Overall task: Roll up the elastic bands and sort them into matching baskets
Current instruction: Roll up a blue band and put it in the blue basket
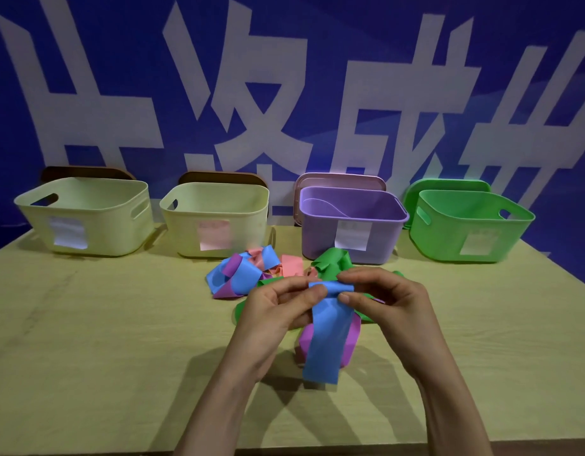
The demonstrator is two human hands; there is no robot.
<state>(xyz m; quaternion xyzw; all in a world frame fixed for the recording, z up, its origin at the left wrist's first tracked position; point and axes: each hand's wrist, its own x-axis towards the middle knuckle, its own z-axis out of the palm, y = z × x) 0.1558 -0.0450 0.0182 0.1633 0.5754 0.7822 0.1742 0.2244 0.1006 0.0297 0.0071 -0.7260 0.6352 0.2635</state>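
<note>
A blue elastic band hangs above the table, its top end curled into a small roll. My left hand and my right hand pinch that rolled end from either side. Under the band lies a purple band and a green band. Behind my hands sits a loose heap of blue, purple, pink and green bands. Along the back stand four baskets: two pale yellow ones, a purple one and a green one, each with a paper label.
The wooden table reaches to the front edge of the view. Lids lean behind the baskets against a blue wall with large white characters. The purple basket holds something curved inside.
</note>
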